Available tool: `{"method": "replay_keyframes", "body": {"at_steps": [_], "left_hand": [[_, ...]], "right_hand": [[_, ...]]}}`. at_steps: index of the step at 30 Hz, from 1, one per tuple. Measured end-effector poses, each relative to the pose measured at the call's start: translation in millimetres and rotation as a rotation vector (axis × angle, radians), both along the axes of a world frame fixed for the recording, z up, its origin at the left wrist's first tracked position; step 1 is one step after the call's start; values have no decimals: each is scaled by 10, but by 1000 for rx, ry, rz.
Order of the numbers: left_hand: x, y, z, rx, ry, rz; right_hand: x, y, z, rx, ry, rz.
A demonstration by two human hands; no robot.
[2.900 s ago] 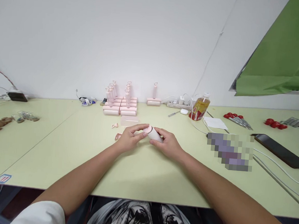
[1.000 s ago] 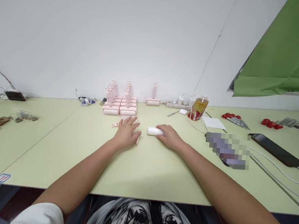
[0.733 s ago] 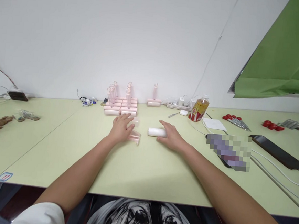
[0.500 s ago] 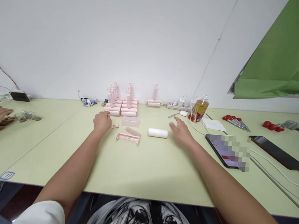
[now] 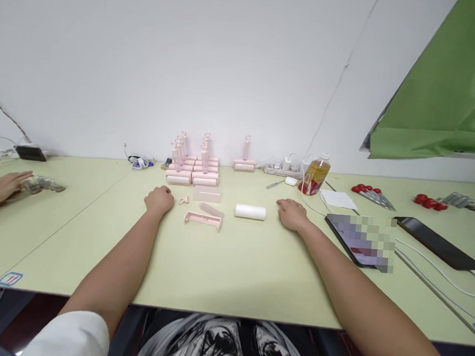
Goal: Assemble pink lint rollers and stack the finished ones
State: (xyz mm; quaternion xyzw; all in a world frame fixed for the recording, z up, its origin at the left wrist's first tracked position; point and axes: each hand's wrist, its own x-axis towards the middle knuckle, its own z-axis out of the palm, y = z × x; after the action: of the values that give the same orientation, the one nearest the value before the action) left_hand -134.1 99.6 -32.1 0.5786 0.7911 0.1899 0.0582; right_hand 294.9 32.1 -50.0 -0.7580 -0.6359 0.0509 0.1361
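My left hand (image 5: pixel 159 200) rests on the table in a loose fist, just left of a small pink ring piece (image 5: pixel 183 200). Curled fingers also show on my right hand (image 5: pixel 292 214), lying to the right of a white paper roll (image 5: pixel 250 212) and apart from it; nothing shows in either hand. Between the hands are a translucent pink cover (image 5: pixel 207 194), a pale pink handle piece (image 5: pixel 211 210) and a pink open frame (image 5: pixel 203 219). Behind them, several pink lint rollers (image 5: pixel 204 178) stand in two rows with handles up; another lint roller (image 5: pixel 244 166) stands apart.
A screwdriver (image 5: pixel 275 184), white case (image 5: pixel 291 181), power strip (image 5: pixel 275 170) and drink bottle (image 5: pixel 315 176) are at the back right. Phones (image 5: pixel 356 242), cables and red-handled tools (image 5: pixel 367 189) lie farther right. Another person's hand (image 5: pixel 9 186) is at far left.
Both my hands have drawn back slightly toward me; the right one also moved a little right, and its fingers curled in. The other person's hand moved right. The pink parts and roll stayed put.
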Motion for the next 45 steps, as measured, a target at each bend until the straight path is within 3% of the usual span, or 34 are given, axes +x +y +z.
{"method": "replay_keyframes", "body": {"at_steps": [12,18,25,28,32,35,37,38,45], "left_hand": [[-4,24,4,49,-135,23],[48,10,50,188,-228,68],[17,40,1,253,-326,90],[52,15,76,323,-336,59],[301,-202,271,376,-311,-148],[544,-481,408,268,-172,-665],[666,-655,477,136,-64,-905],[709,-725,503,95,-3,-966],[796,-884,550,-81,212,-956]], "right_hand": [[38,13,-10,-3,-8,2],[54,26,-19,4,0,20],[36,18,-9,23,37,15],[2,4,38,28,70,3],[-48,-16,104,25,135,-11],[-61,-26,124,28,169,-2],[-59,-31,127,33,185,1],[-57,-33,128,36,192,2],[-44,-42,122,63,284,-15]]}}
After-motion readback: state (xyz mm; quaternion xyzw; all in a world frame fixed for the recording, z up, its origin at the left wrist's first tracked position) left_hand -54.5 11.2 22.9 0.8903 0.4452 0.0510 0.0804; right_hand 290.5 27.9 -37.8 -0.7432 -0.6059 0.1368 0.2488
